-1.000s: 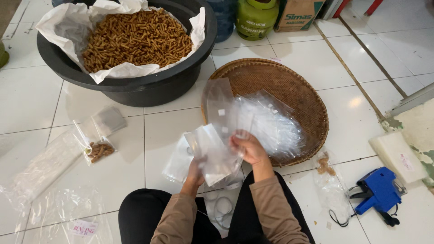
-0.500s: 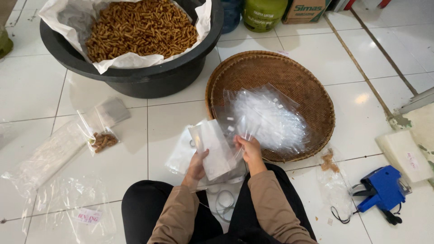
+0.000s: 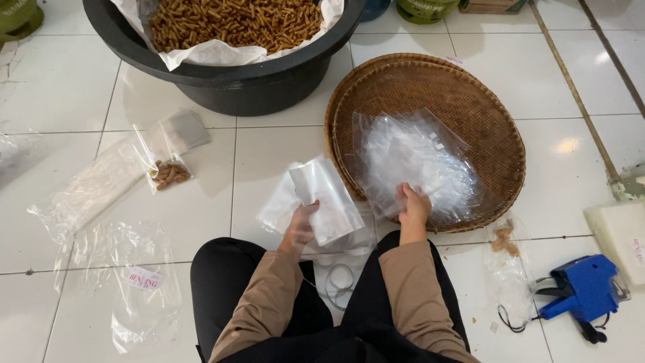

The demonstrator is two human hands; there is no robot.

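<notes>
My left hand [image 3: 300,224] grips a stack of clear plastic bags [image 3: 327,198] held above the floor in front of my knees. My right hand [image 3: 412,205] rests on the near rim of a round woven bamboo tray [image 3: 470,94], its fingers touching a pile of clear plastic bags [image 3: 413,161] that lies in the tray. A large black tub [image 3: 228,74], lined with white plastic, holds brown stick snacks [image 3: 235,20] at the top of the view.
A small clear bag with a few snacks [image 3: 168,173] and loose plastic sheets [image 3: 134,282] lie on the white tiles at left. A blue label gun [image 3: 583,289] and a white box [image 3: 618,235] sit at right. A green cylinder [image 3: 20,17] stands far left.
My right hand has moved from the stack in front of me to the pile in the tray. The left hand has lowered the stack. The camera has tilted down.
</notes>
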